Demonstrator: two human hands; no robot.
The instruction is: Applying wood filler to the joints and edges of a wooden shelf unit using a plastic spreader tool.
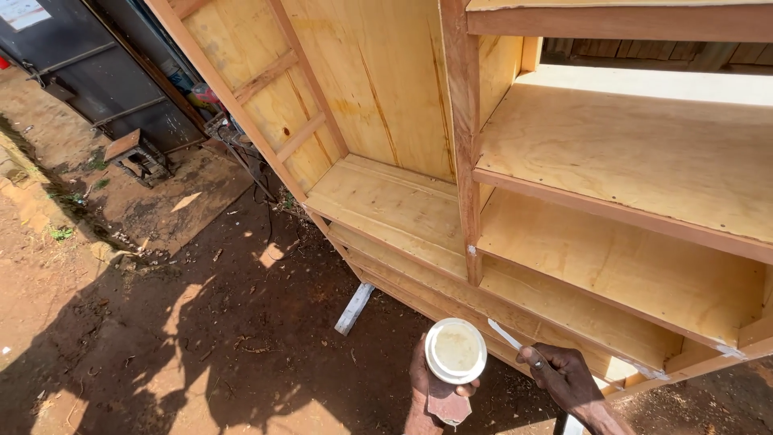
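The left hand (428, 385) is wrapped around a small round white tub (456, 350) of pale, cream-coloured paste, fingers curled under and behind it so the open top faces up at the camera. A flat brownish scrap (448, 408) sits under the tub against the palm; what it is cannot be told. The right hand (564, 377) is closed in a narrow grip on a thin white-bladed spatula (506, 333), whose tip slants up and left, ending just beside the tub's right rim and close to the lowest front edge of the plywood cabinet (612, 153).

The cabinet fills the upper right — a large unpainted shelf unit of yellow plywood with darker reddish framing. Both hands hang just below its bottom front rail. A vertical reddish post (460, 137) divides it, and a small dab of white filler (472, 250) shows where that post meets a shelf edge, above the tub. More white smears (729, 351) mark the joint at the cabinet's lower right corner.

Below and left of the cabinet the ground is red-brown dirt (161, 322), partly in shadow. A short pale strip of wood (354, 308) lies on the dirt just under the cabinet's lower edge, left of the tub. Well to the cabinet's left stands a dark metal gate (88, 72)
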